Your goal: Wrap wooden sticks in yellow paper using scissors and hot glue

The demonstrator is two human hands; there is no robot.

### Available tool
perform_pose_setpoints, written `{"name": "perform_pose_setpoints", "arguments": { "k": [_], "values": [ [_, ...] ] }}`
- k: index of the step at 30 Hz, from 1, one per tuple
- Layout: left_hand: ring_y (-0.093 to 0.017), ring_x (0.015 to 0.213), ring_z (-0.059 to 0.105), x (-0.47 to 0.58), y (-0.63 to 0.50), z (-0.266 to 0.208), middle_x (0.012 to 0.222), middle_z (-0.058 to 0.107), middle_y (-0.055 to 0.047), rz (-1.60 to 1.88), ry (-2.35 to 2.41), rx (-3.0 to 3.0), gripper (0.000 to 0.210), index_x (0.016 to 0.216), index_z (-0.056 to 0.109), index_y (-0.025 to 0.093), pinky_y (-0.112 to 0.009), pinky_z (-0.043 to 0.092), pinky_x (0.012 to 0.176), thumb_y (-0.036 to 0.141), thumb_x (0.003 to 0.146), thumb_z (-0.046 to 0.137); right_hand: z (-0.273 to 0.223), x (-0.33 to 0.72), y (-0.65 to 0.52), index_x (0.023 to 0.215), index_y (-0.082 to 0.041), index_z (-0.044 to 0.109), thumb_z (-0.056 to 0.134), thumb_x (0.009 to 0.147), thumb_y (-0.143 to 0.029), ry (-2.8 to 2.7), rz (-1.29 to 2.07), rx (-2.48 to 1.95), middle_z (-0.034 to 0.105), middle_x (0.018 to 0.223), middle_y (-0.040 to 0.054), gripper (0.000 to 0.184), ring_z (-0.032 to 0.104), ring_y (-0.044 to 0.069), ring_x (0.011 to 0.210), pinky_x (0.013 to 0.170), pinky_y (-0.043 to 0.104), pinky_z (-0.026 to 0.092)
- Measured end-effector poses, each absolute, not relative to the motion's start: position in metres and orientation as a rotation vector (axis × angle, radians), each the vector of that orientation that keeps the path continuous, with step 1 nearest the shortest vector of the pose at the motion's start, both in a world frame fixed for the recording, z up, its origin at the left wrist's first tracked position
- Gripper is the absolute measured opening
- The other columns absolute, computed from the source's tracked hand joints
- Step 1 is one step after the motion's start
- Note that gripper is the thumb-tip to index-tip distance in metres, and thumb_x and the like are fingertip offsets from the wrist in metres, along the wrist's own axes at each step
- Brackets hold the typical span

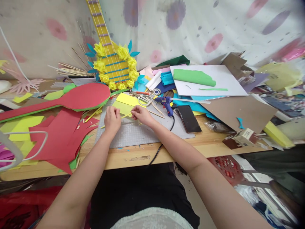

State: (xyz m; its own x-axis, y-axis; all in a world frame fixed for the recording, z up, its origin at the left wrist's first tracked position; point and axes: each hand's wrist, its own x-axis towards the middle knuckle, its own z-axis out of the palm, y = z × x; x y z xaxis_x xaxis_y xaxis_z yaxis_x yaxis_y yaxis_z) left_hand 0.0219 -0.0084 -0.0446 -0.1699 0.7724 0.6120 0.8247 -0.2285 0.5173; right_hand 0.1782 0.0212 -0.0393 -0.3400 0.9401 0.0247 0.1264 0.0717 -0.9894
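Note:
Between my two hands runs a thin yellow strip [126,115], held above the grey cutting mat [128,136]. My left hand [112,119] is closed on it, and a short end sticks out to the left. The fingers of my right hand [142,115] pinch its other end. Just behind lie yellow sheets [128,99] and a pair of scissors [145,100]. A blue glue gun [168,105] rests right of my right hand, its black cord trailing over the table edge.
A yellow paper guitar [111,60] with flowers stands at the back. To the left lie a red and green guitar-shaped piece [83,97] and red sheets [57,136]. A phone [189,118], a white board [228,79] and brown cardboard [238,109] are on the right.

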Motion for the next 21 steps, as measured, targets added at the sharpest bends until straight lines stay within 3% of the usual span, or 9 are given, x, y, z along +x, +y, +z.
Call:
{"name": "perform_pose_setpoints", "arguments": {
  "k": [3,7,11,14,18,21],
  "values": [
    [-0.02,0.077,0.052,0.01,-0.001,-0.04,0.075,0.052,-0.006,-1.426,-1.982,-1.878,0.021,0.068,0.041,0.022,-0.033,0.04,0.07,0.029,0.086,0.033,-0.04,0.191,0.021,0.074,-0.018,0.045,0.047,0.08,-0.017,-1.529,1.387,-1.108,0.057,0.057,-0.0053,0.007,0.052,0.006,0.049,0.052,0.018,0.044],
    [-0.016,0.059,0.049,-0.018,0.008,-0.024,0.055,0.05,-0.001,-1.358,-2.271,-1.922,0.033,0.059,0.039,0.021,-0.032,0.041,0.066,0.036,0.087,0.029,-0.041,0.207,0.024,0.076,-0.018,0.046,0.048,0.08,-0.019,-1.469,1.362,-1.076,0.056,0.06,-0.0056,0.005,0.052,0.005,0.051,0.053,0.018,0.043],
    [-0.015,0.064,0.055,-0.039,0.01,-0.012,0.068,0.059,-0.001,-1.476,-2.359,-2.132,0.013,0.072,0.051,0.02,-0.027,0.043,0.062,0.032,0.074,0.056,-0.041,0.216,0.028,0.075,-0.018,0.046,0.048,0.08,-0.02,-1.43,1.306,-1.07,0.053,0.059,-0.0061,0.006,0.048,0.004,0.049,0.052,0.017,0.041],
    [-0.014,0.066,0.057,-0.041,0.002,-0.005,0.08,0.062,-0.003,-1.476,-2.499,-2.329,0.014,0.081,0.056,0.019,-0.026,0.045,0.059,0.032,0.074,0.054,-0.043,0.217,0.029,0.075,-0.018,0.045,0.049,0.079,-0.021,-1.406,1.296,-1.073,0.053,0.058,-0.0063,0.007,0.048,0.004,0.049,0.052,0.018,0.04],
    [-0.013,0.055,0.054,-0.037,-0.011,0.002,0.069,0.062,-0.003,-1.114,-2.677,-2.558,0.019,0.067,0.061,0.018,-0.025,0.043,0.052,0.036,0.073,0.056,-0.046,0.218,0.032,0.074,-0.018,0.044,0.049,0.08,-0.021,-1.343,1.268,-1.119,0.052,0.057,-0.0067,0.007,0.047,0.004,0.047,0.051,0.018,0.039],
    [-0.012,0.049,0.049,-0.035,-0.016,0.003,0.058,0.057,-0.001,-1.083,-2.667,-2.544,0.018,0.06,0.06,0.018,-0.025,0.041,0.048,0.035,0.066,0.063,-0.046,0.219,0.033,0.074,-0.018,0.044,0.048,0.08,-0.02,-1.303,1.27,-1.143,0.052,0.056,-0.0066,0.007,0.047,0.005,0.047,0.051,0.018,0.039]
  ]
}}
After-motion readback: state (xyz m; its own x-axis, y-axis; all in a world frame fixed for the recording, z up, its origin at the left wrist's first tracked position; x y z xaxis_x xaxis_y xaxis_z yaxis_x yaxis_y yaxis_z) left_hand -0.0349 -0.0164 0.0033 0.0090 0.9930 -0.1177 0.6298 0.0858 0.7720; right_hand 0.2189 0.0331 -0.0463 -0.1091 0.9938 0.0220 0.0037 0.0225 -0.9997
